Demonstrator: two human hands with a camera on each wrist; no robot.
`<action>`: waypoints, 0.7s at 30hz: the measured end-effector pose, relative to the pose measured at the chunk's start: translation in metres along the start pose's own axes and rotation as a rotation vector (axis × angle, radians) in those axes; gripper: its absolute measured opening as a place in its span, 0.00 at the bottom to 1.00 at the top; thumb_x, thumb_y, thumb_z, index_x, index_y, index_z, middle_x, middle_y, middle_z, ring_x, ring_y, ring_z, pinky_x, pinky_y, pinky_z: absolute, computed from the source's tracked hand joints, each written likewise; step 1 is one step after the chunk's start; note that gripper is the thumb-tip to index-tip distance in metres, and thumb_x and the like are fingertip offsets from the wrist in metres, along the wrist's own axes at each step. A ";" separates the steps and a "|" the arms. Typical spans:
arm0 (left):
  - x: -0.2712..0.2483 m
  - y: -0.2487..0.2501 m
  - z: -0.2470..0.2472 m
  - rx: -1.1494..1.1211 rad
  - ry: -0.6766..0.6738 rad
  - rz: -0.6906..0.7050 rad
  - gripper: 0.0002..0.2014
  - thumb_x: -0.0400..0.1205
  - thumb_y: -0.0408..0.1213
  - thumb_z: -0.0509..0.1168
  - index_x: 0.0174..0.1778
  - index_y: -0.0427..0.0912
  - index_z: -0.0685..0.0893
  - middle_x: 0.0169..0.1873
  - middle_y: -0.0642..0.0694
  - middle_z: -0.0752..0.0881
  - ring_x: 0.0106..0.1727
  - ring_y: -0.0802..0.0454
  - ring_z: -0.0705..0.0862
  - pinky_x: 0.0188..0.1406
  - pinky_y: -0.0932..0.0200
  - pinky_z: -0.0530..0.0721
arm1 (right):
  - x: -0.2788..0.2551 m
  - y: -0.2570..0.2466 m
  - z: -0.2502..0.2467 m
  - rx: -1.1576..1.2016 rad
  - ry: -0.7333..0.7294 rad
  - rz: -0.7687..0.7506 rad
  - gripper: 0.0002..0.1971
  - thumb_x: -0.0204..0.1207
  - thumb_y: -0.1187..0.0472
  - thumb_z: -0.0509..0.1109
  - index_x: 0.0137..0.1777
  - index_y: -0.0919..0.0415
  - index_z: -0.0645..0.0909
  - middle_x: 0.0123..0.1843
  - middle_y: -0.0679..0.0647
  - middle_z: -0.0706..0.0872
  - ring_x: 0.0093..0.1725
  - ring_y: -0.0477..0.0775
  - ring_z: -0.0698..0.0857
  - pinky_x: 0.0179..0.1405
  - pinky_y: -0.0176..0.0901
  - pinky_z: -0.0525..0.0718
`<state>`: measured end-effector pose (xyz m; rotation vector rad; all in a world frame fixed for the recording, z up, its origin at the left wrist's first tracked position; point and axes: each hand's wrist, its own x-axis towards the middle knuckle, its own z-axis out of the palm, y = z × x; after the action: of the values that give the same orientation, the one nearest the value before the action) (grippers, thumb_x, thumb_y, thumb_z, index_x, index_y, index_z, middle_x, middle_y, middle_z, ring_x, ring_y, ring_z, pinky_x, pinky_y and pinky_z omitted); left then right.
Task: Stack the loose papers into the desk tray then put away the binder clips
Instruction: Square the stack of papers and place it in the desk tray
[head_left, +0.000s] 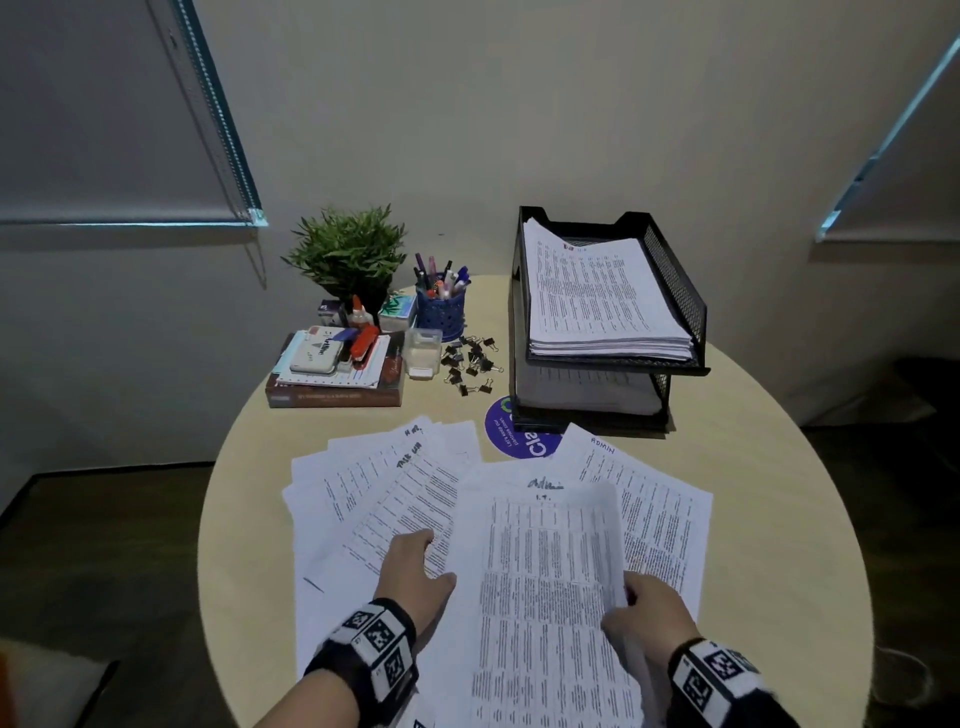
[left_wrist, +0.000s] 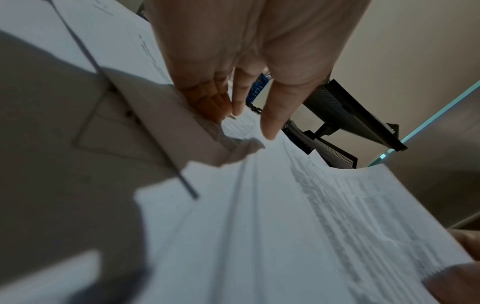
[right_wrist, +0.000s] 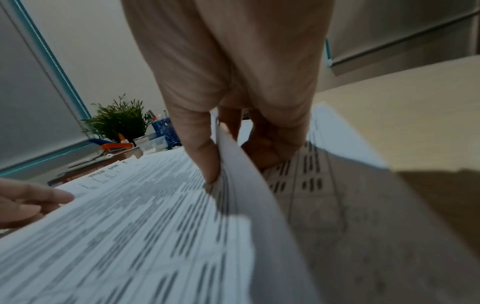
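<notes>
On the round table (head_left: 779, 519) we are seeing the desk tray (head_left: 691, 312) already holding paper, while our right hand (head_left: 649, 608) is pinching the loose papers (head_left: 545, 571), our left hand (head_left: 415, 566) is resting flat with relaxed fingers, and the binder clips (head_left: 470, 364) are waiting untouched

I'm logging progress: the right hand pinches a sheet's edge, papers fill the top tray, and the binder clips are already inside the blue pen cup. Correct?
Not quite. The binder clips lie loose on the table beside the blue pen cup, as the head view shows. The right hand does pinch a sheet, and papers fill the top tray.
</notes>
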<state>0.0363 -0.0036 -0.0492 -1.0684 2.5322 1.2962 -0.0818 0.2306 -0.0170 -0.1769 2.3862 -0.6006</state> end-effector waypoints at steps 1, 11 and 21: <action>0.001 -0.001 -0.002 0.008 -0.009 -0.004 0.32 0.79 0.39 0.67 0.78 0.40 0.63 0.74 0.43 0.65 0.76 0.50 0.66 0.75 0.62 0.62 | -0.003 0.000 -0.003 -0.033 -0.032 0.007 0.04 0.67 0.70 0.68 0.34 0.63 0.76 0.33 0.55 0.81 0.32 0.53 0.80 0.28 0.37 0.78; 0.014 -0.019 -0.030 0.315 0.117 -0.076 0.34 0.69 0.54 0.73 0.71 0.55 0.70 0.74 0.47 0.65 0.77 0.47 0.62 0.74 0.52 0.64 | -0.016 0.016 -0.003 -0.135 -0.031 0.118 0.09 0.70 0.69 0.69 0.35 0.55 0.76 0.38 0.50 0.81 0.40 0.50 0.81 0.25 0.30 0.72; 0.033 -0.030 -0.074 0.133 -0.040 -0.167 0.36 0.78 0.34 0.69 0.80 0.40 0.59 0.77 0.40 0.67 0.74 0.43 0.72 0.68 0.53 0.73 | -0.013 0.010 0.021 0.070 0.222 0.242 0.38 0.64 0.51 0.80 0.68 0.68 0.67 0.56 0.62 0.77 0.48 0.58 0.81 0.35 0.42 0.77</action>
<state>0.0458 -0.0880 -0.0354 -1.1830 2.4028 1.0804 -0.0581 0.2351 -0.0287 0.2177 2.5431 -0.6133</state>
